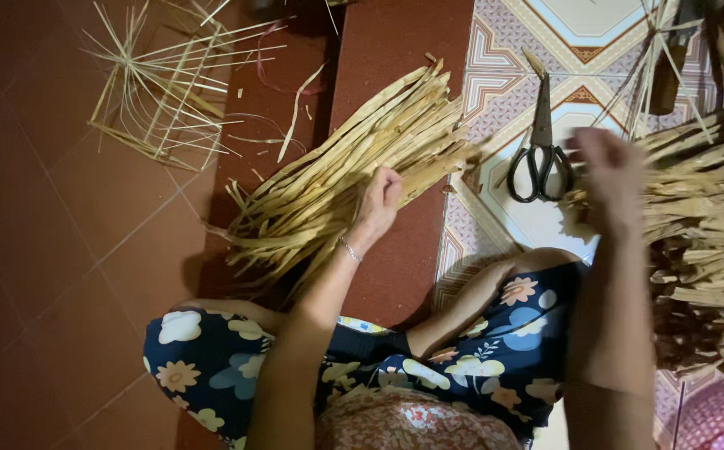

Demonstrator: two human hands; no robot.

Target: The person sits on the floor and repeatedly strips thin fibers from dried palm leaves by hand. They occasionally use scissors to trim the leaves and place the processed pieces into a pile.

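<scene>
Left hand (378,200), seen from the head cam, rests fingers curled on a bundle of pale bamboo strips (337,179) fanned across the red floor (62,250); whether it actually grips a strip can't be told. Strips' long axis runs diagonally, lower left to upper right, w/ the left hand at their near side, far closer than the right. Right hand (608,179) (motion-blurred) sits at the edge of a second strip pile (703,225); grip unclear. Black scissors (541,158) lie between hands on patterned tile. Half-woven frame (162,92) lies well apart, top left. Right pile cut off at frame edge.
</scene>
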